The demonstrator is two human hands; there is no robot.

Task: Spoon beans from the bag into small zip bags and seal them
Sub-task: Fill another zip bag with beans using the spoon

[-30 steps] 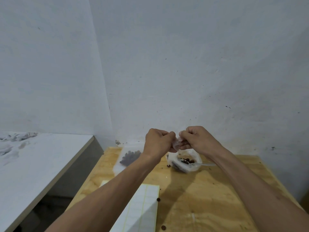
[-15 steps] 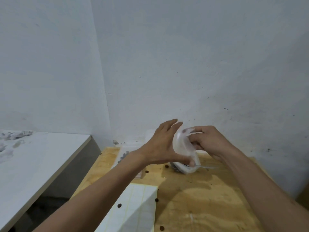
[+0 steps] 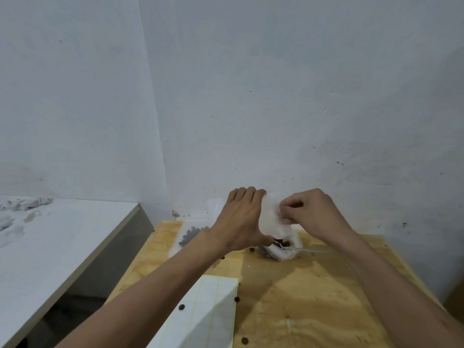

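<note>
Small zip bag (image 3: 272,217) held upright between both hands: left hand (image 3: 242,219) cupping its side, right hand (image 3: 310,212) pinching its top edge, above bean bag (image 3: 283,247).

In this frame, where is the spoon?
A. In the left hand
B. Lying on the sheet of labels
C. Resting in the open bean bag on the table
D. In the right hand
C: the spoon sits in the bean bag on the table, below both hands, which hold a small zip bag.
</note>
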